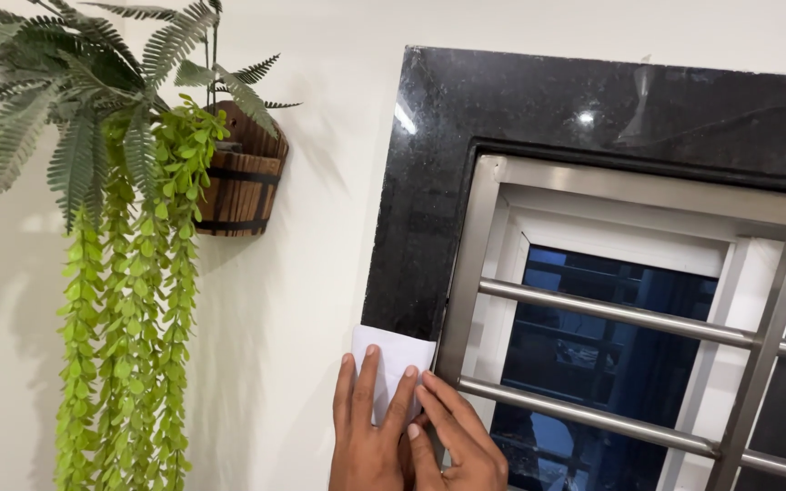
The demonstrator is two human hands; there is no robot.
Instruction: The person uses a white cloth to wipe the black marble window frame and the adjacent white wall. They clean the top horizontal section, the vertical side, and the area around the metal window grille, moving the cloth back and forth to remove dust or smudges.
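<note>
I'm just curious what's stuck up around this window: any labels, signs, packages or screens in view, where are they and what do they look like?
White sheet: the only label-like thing, a small plain white rectangle, pressed flat against the lower part of the black stone window surround, under the left hand and right hand.
Packages, signs, screens: none in view.
</note>
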